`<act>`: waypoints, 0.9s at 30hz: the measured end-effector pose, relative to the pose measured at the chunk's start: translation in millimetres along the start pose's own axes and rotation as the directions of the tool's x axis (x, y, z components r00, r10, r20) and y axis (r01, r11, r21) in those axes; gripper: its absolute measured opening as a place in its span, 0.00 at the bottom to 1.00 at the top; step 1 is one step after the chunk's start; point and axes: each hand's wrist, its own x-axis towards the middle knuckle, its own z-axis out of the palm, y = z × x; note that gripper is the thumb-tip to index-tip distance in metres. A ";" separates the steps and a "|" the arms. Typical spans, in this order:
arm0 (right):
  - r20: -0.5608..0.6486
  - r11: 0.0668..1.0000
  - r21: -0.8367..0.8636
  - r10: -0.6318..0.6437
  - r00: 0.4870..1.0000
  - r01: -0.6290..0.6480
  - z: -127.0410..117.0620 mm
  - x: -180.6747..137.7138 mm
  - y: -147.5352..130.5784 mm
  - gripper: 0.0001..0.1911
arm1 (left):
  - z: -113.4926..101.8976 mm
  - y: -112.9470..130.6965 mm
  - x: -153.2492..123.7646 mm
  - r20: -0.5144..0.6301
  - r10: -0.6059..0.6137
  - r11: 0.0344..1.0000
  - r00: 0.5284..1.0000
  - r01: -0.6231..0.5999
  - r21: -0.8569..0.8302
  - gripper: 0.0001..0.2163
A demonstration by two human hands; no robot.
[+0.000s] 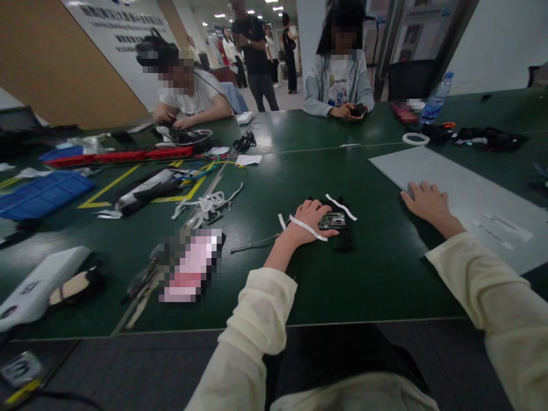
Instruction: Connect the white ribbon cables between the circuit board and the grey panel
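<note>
I see the left hand (311,221) nearer, half-spread over the left side of a black green-circuit-board device (334,221); right hand (428,204) splayed on flat pale-grey board (466,197). Can't tell either grip.

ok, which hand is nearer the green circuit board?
Left. The left hand is right at the circuit board, over its left side; the right hand is off to its right, at the pale panel.

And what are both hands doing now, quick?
Left hand: on the circuit board, fingers spread; can't tell if it's gripping.
Right hand: open, at the edge of the grey sheet.
</note>
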 end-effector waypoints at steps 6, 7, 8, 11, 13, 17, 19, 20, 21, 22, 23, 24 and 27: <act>0.006 0.989 0.000 -0.148 0.989 0.148 -9.4 -8.5 -9.3 0.33 | -0.3 -0.7 0.9 -0.053 0.068 0.998 0.996 -0.067 0.023 0.27; 0.005 0.987 0.001 -0.163 0.987 0.163 -11.2 -10.7 -11.6 0.33 | -1.2 -0.3 0.8 -0.062 0.074 0.997 0.995 -0.072 0.030 0.27; 0.003 0.984 0.004 -0.178 0.984 0.178 -13.1 -13.2 -14.2 0.34 | -2.5 0.2 0.6 -0.071 0.077 0.997 0.995 -0.074 0.039 0.27; 0.011 0.974 0.033 -0.223 0.975 0.223 -19.4 -21.3 -24.1 0.34 | -9.7 3.0 -1.0 -0.118 0.068 0.996 0.991 -0.060 0.066 0.27; 0.029 0.957 0.075 -0.282 0.959 0.279 -24.7 -26.9 -31.9 0.34 | -16.6 5.1 -3.0 -0.161 0.053 0.996 0.985 -0.041 0.081 0.26; 0.055 0.897 0.189 -0.415 0.908 0.399 -37.5 -38.5 -47.8 0.36 | -29.5 6.6 -7.4 -0.215 0.019 0.997 0.976 -0.001 0.083 0.26; 0.046 0.862 0.245 -0.467 0.883 0.443 -44.0 -44.4 -54.9 0.36 | -33.6 6.0 -9.2 -0.224 0.005 0.997 0.974 0.013 0.077 0.27; 0.034 0.839 0.275 -0.496 0.868 0.469 -47.0 -47.3 -58.2 0.35 | -35.0 5.6 -9.9 -0.227 0.000 0.997 0.974 0.017 0.076 0.26; 0.020 0.812 0.306 -0.527 0.850 0.496 -50.0 -50.1 -61.4 0.34 | -36.3 5.4 -10.4 -0.230 -0.004 0.997 0.973 0.021 0.076 0.26; 0.006 0.786 0.334 -0.554 0.832 0.521 -52.8 -52.9 -64.4 0.34 | -37.5 5.4 -10.7 -0.234 -0.005 0.997 0.972 0.024 0.076 0.26; -0.004 0.761 0.358 -0.577 0.817 0.540 -55.7 -55.7 -67.4 0.33 | -38.7 5.5 -10.8 -0.243 -0.007 0.997 0.970 0.027 0.075 0.26; -0.011 0.743 0.377 -0.593 0.805 0.553 -58.6 -58.4 -70.2 0.33 | -40.0 5.8 -10.8 -0.254 -0.010 0.997 0.967 0.030 0.074 0.26; -0.014 0.701 0.407 -0.636 0.771 0.585 -67.4 -66.8 -78.1 0.32 | -44.6 7.3 -9.6 -0.286 -0.021 0.996 0.958 0.044 0.073 0.26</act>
